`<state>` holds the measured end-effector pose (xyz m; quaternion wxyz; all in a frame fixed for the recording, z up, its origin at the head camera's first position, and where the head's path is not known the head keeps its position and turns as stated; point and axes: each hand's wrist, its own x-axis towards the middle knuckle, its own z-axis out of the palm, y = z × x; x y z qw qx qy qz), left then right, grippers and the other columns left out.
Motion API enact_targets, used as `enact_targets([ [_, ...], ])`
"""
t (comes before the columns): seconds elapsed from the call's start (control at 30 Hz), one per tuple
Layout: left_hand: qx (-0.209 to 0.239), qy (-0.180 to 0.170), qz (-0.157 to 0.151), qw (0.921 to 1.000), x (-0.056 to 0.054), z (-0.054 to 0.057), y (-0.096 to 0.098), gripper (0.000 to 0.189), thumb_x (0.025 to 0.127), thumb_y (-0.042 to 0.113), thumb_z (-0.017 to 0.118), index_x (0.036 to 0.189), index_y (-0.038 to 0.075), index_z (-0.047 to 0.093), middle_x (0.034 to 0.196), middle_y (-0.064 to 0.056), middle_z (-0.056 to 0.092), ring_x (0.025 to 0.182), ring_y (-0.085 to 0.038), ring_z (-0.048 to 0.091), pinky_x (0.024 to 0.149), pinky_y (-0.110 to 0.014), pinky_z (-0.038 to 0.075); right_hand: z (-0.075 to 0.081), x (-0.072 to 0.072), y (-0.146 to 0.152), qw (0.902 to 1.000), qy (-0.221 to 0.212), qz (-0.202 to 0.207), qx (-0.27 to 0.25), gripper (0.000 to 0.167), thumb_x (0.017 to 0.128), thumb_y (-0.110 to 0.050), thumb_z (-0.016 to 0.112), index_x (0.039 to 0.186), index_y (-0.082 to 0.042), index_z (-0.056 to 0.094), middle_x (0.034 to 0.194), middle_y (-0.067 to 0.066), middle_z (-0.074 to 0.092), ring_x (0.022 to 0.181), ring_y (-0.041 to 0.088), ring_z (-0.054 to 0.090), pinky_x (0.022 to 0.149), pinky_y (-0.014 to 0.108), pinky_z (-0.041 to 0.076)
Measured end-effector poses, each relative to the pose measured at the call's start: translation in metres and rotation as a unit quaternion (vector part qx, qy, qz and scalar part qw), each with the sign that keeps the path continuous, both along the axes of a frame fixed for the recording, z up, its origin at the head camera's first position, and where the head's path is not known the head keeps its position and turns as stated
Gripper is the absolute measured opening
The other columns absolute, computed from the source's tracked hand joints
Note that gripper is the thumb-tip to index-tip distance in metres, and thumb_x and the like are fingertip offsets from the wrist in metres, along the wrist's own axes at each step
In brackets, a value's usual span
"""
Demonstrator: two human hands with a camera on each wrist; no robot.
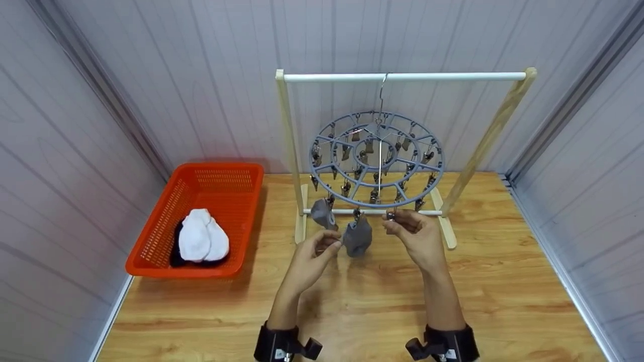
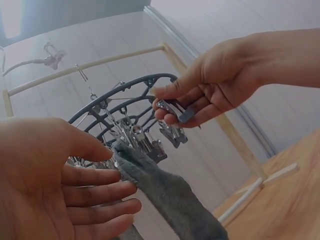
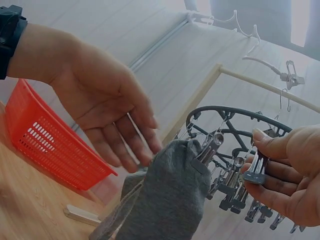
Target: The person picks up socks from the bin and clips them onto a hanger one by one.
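Two grey socks hang by metal clips from a round blue-grey clip hanger (image 1: 375, 205): one sock (image 1: 357, 239) at the front, the other (image 1: 322, 213) farther left. Beside the front sock is my left hand (image 1: 313, 256); its fingers look extended and relaxed in the right wrist view, close to the grey fabric (image 3: 172, 192). Whether they touch it, I cannot tell. My right hand (image 1: 417, 236) pinches a metal clip (image 3: 257, 167) between thumb and fingers at the hanger's front right. No sock shows in that clip.
The hanger hooks over the white bar (image 1: 453, 76) of a wooden stand (image 1: 475, 161), with several more clips dangling from it. To the left, an orange basket (image 1: 246, 221) holds white socks (image 1: 201, 239) on something black. Pale panel walls enclose the wooden tabletop (image 1: 503, 281).
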<state>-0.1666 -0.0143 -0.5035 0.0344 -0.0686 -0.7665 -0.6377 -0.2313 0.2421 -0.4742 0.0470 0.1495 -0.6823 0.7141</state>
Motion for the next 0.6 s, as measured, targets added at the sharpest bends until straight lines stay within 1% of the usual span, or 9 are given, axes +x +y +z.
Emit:
enact_targets([
  [0.1,-0.002,0.002,0.008,1.0,0.005,-0.001,-0.006,0.026,0.107,0.02,0.066,0.124,0.001,0.07,0.113,-0.017,0.073,0.105,-0.031,0.071,0.092,-0.039,0.056,0.0,-0.001,0.0,1.0,0.002,0.002,0.001,0.026,0.092,0.005,0.079,0.117,0.011,0.074,0.109,0.031,0.074,0.089,0.031,0.077,0.077,0.034,0.063],
  [0.17,-0.009,0.003,0.016,0.9998,0.009,0.002,-0.012,0.024,0.106,0.02,0.067,0.122,0.002,0.071,0.112,-0.017,0.074,0.105,-0.032,0.071,0.092,-0.039,0.057,0.001,-0.001,-0.001,1.0,0.006,0.002,0.006,0.026,0.092,0.004,0.079,0.117,0.011,0.074,0.109,0.032,0.074,0.088,0.029,0.077,0.078,0.034,0.062],
  [0.23,-0.017,0.006,0.025,0.9995,0.012,0.007,-0.021,0.022,0.106,0.019,0.068,0.121,0.003,0.072,0.111,-0.014,0.074,0.104,-0.031,0.071,0.092,-0.04,0.058,0.001,-0.001,-0.001,0.9999,0.008,0.002,0.011,0.026,0.092,0.004,0.079,0.117,0.011,0.074,0.109,0.031,0.074,0.087,0.026,0.077,0.078,0.033,0.062],
  [0.3,-0.034,0.006,0.038,0.9987,0.013,0.015,-0.032,0.021,0.105,0.019,0.069,0.12,0.005,0.072,0.11,-0.009,0.075,0.102,-0.027,0.071,0.092,-0.04,0.058,0.002,-0.001,0.0,0.9998,0.009,-0.002,0.015,0.026,0.092,0.004,0.079,0.117,0.009,0.075,0.109,0.031,0.074,0.086,0.024,0.076,0.078,0.033,0.062],
  [0.37,-0.049,0.004,0.053,0.9974,0.012,0.023,-0.045,0.02,0.104,0.016,0.069,0.12,0.005,0.072,0.108,-0.007,0.075,0.099,-0.024,0.071,0.092,-0.041,0.058,0.003,-0.001,0.001,0.9998,0.011,-0.004,0.016,0.026,0.092,0.003,0.079,0.118,0.008,0.075,0.109,0.031,0.074,0.086,0.027,0.076,0.079,0.033,0.062],
  [0.47,-0.085,0.002,0.084,0.9929,0.007,0.036,-0.069,0.018,0.103,0.013,0.07,0.118,0.004,0.072,0.107,-0.009,0.075,0.096,-0.023,0.071,0.091,-0.04,0.058,0.004,0.0,0.002,0.9997,0.011,-0.011,0.02,0.026,0.093,0.002,0.079,0.118,0.009,0.074,0.108,0.03,0.075,0.086,0.028,0.076,0.078,0.032,0.062],
  [0.53,-0.111,-0.007,0.101,0.9887,0.001,0.044,-0.089,0.018,0.103,0.013,0.07,0.117,0.003,0.073,0.105,-0.011,0.075,0.095,-0.024,0.071,0.088,-0.039,0.057,0.003,0.0,0.002,0.9997,0.009,-0.015,0.017,0.026,0.093,0.001,0.079,0.117,0.01,0.074,0.106,0.025,0.077,0.086,0.027,0.076,0.078,0.032,0.062],
  [0.6,-0.128,-0.027,0.109,0.9855,-0.004,0.052,-0.112,0.022,0.105,0.017,0.068,0.12,0.001,0.071,0.107,-0.014,0.074,0.098,-0.028,0.07,0.088,-0.039,0.056,0.002,0.0,0.003,0.9996,0.007,-0.02,0.016,0.026,0.093,0.001,0.08,0.116,0.01,0.074,0.103,0.018,0.079,0.086,0.024,0.077,0.078,0.033,0.062],
])
